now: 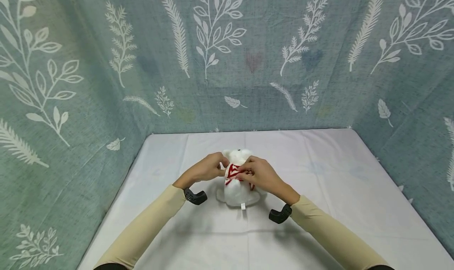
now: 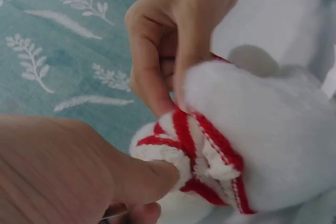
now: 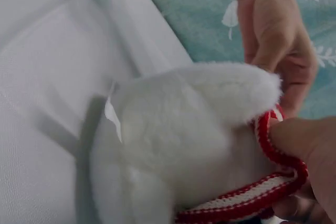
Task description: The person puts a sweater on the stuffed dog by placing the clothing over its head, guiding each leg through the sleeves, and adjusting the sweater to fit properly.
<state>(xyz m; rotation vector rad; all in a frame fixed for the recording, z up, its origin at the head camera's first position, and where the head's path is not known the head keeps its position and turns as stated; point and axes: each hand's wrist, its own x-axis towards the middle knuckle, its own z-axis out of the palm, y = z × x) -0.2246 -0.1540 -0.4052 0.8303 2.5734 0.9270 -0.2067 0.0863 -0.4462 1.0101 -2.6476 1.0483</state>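
A white plush toy [image 1: 237, 193] sits on the white-covered table with its back and a small white tag [image 1: 243, 206] towards me. Around its upper body is a red-and-white knitted garment [image 1: 232, 172], bunched up in the left wrist view. My left hand [image 1: 209, 167] is at the toy's left side, its thumb and fingers pinching the knit [image 2: 184, 129] near the head. From the right, my right hand [image 1: 264, 177] pinches the knit's red-edged band [image 3: 236, 200], which stands away from the fur. Some fingertips of both hands are hidden behind the garment and toy.
The white cloth [image 1: 177, 238] covers the table, with faint creases. Grey-green curtains [image 1: 227, 100] with white leaf prints enclose the back and both sides. A black device [image 1: 195, 197] is strapped on the left wrist, another black device [image 1: 280, 215] on the right.
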